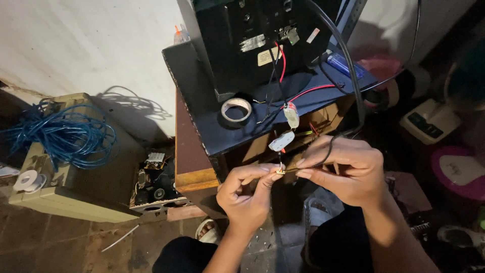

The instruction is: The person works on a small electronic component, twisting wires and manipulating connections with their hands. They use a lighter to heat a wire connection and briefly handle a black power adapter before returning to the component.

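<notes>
Head view looking down: left hand and right hand meet, fingertips pinched shut on a small brass-coloured connector between them. Thin wires rise from it to two white plugs just above, then red and black leads run to a black box on a dark shelf. Tape roll lies on the shelf; blue cable coils far left
</notes>
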